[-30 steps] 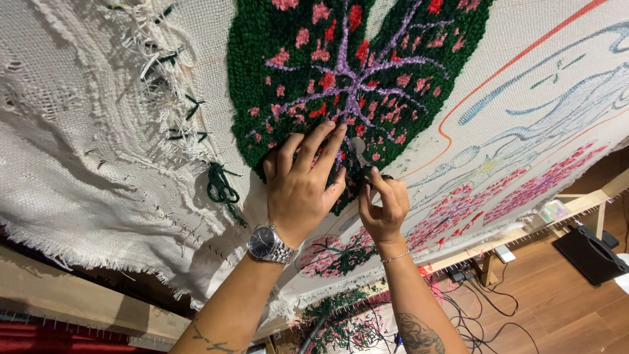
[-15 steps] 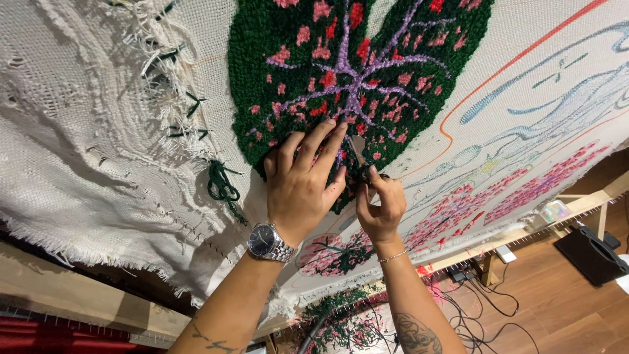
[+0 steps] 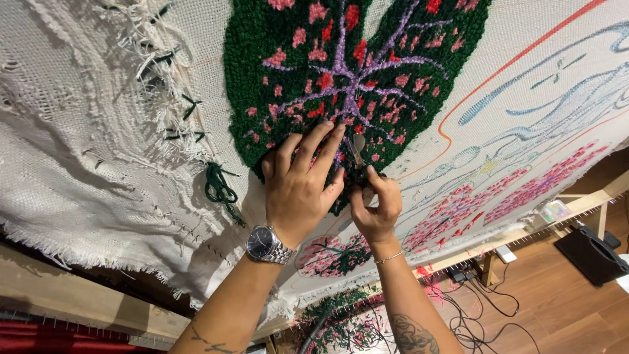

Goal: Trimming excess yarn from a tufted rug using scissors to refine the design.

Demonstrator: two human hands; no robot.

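Observation:
A tufted green leaf (image 3: 354, 72) with pink spots and purple veins fills the top of a white backing cloth (image 3: 85, 131) stretched on a frame. My left hand (image 3: 300, 187) lies flat on the leaf's lower tip, fingers spread, a silver watch (image 3: 265, 244) on the wrist. My right hand (image 3: 375, 206) is just beside it, closed on small scissors (image 3: 358, 152) whose blades point up into the yarn pile.
A loose green yarn tuft (image 3: 219, 187) hangs left of the leaf. Pink tufted patches (image 3: 498, 196) and drawn outlines cover the cloth at right. The wooden frame rail (image 3: 576, 204) runs below. Cables (image 3: 485, 301) and a black box (image 3: 590, 252) lie on the wood floor.
My right hand has moved slightly left and up toward the left hand, bringing the scissor blades into the leaf's pile. The left hand stays put.

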